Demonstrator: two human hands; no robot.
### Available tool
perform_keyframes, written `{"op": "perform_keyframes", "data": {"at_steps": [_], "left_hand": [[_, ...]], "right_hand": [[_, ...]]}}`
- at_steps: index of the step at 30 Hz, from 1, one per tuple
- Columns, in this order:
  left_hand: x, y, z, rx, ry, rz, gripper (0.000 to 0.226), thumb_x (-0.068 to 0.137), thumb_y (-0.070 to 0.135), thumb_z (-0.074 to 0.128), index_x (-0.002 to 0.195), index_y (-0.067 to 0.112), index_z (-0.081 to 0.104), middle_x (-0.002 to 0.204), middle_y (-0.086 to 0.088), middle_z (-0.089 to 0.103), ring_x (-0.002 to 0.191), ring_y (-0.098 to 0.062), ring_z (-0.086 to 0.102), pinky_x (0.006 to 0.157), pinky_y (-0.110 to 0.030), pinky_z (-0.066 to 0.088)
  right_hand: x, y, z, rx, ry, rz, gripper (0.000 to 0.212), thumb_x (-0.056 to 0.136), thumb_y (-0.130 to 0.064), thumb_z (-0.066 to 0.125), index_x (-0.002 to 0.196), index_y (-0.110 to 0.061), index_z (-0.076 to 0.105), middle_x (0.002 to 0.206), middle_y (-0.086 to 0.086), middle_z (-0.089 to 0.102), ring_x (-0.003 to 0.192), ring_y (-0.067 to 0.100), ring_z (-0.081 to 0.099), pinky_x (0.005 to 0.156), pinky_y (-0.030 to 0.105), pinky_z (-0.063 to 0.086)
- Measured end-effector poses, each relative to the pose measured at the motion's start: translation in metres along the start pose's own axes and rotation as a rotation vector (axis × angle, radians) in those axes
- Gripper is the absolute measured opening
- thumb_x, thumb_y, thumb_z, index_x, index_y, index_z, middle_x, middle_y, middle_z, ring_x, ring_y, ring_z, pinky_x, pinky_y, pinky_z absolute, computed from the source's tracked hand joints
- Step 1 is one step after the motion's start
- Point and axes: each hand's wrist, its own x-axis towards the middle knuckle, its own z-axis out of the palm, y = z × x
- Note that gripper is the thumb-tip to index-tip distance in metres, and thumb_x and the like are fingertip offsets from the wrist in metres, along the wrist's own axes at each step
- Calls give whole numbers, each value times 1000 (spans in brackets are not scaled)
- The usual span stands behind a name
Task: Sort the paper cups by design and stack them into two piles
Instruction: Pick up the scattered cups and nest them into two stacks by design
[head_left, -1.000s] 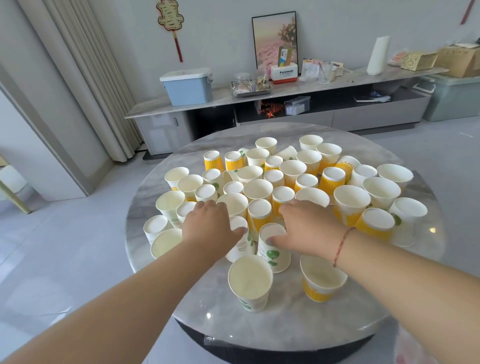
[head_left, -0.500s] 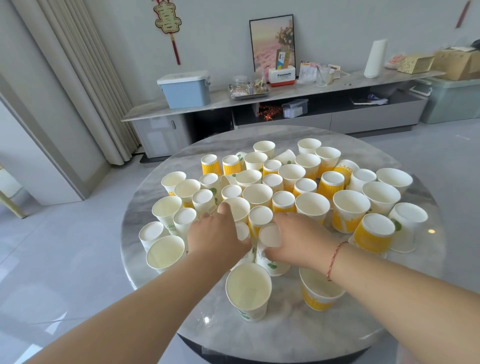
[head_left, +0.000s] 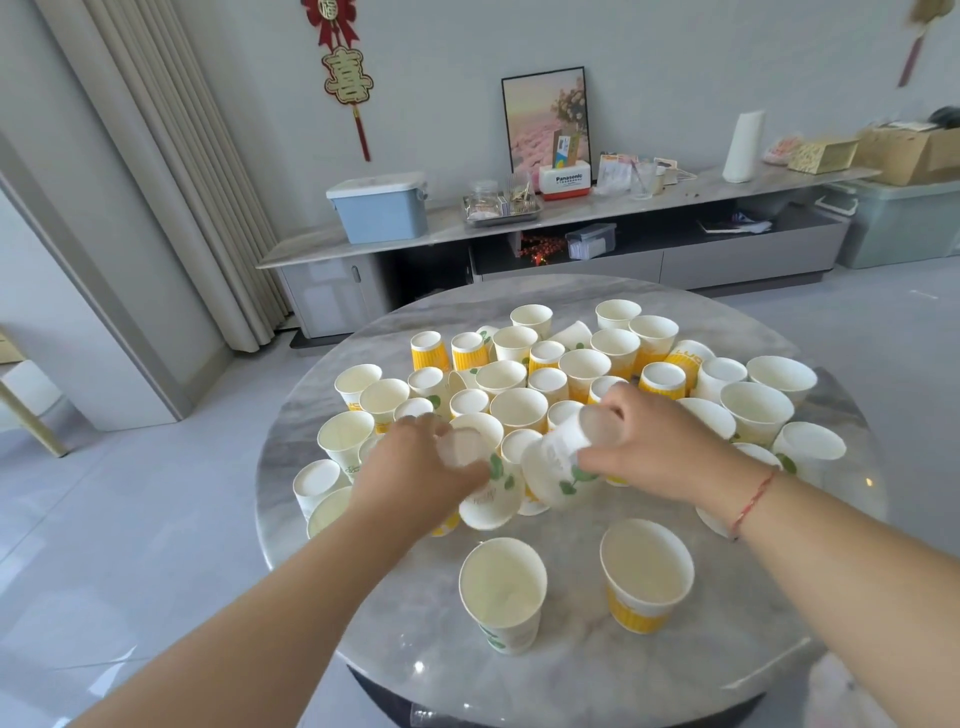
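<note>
Each of the hands has a green-leaf cup lifted and tipped out of the crowd. The left hand (head_left: 415, 473) curls round one leaf cup (head_left: 485, 486), base toward the camera; the right hand (head_left: 649, 447) grips the other leaf cup (head_left: 558, 465) by its base. To do this well, turn each mouth-up and drop it squarely into the upright leaf cup (head_left: 503, 592), near the counter (head_left: 727, 665) edge, keeping both clear of the yellow-banded cup (head_left: 647, 574) beside it. The remaining cups crowd behind that upright leaf cup.
</note>
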Motion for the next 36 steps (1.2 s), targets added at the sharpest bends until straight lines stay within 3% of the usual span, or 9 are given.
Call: {"op": "perform_keyframes", "data": {"at_steps": [4,8,11,14,17,20,29,34,36], "left_hand": [[6,-6,-25,-646,-119,-185,37,61,34,74,87,14,58,91,-6,70,75,-18,65,74,-37,55],[0,-6,-26,-1171,-369,-248,26,74,4,67,99,5,58,98,-14,73,82,-23,70,78,-31,58],[-8,-4,-22,-1081,-506,-120,51,65,9,69,115,9,58,115,-10,69,100,-24,67,79,-27,57],[-18,1,-22,-887,-545,5,52,62,14,74,112,18,62,113,-2,71,104,-19,66,86,-30,53],[-25,6,-20,-693,-504,96,53,57,16,79,107,23,62,105,3,73,99,-14,68,85,-31,55],[-28,5,-19,-596,-493,135,59,56,14,81,109,25,60,102,4,73,98,-9,67,80,-25,56],[-52,-33,11,-624,-438,33,79,35,29,91,108,26,61,106,1,72,104,-15,64,90,-34,53],[-62,-46,33,-398,-407,120,104,31,49,89,123,45,41,127,5,48,100,3,50,81,-11,42],[-62,-50,33,-275,-405,119,118,27,60,84,130,51,26,128,8,42,98,-1,47,78,-14,39]], "right_hand": [[3,10,-28,563,45,127,30,71,-22,73,88,-11,52,81,4,56,65,19,53,65,34,48],[-2,11,-30,1132,-92,146,33,79,7,60,111,0,52,102,19,61,87,28,63,70,32,59],[-9,9,-28,1075,-204,81,52,63,5,69,112,-2,52,98,11,66,88,19,68,75,31,60],[-16,7,-27,701,-249,1,63,52,-11,81,109,-17,56,103,7,67,95,19,65,85,38,54],[-24,1,-24,238,-205,-146,48,55,-26,88,91,-33,58,91,-7,64,84,9,63,70,27,52],[-25,5,-20,-27,-53,-267,40,54,-34,86,84,-29,59,89,-4,54,83,11,53,69,25,44],[-51,66,13,734,-269,-86,68,49,-8,85,108,-29,58,96,-21,73,94,-4,66,71,11,52],[-62,78,35,605,-293,-70,103,38,-43,90,127,-40,40,128,-18,53,120,-3,49,93,13,45],[-64,81,33,541,-287,-54,114,34,-51,89,130,-49,27,133,-20,41,126,-9,38,101,15,36]]}}
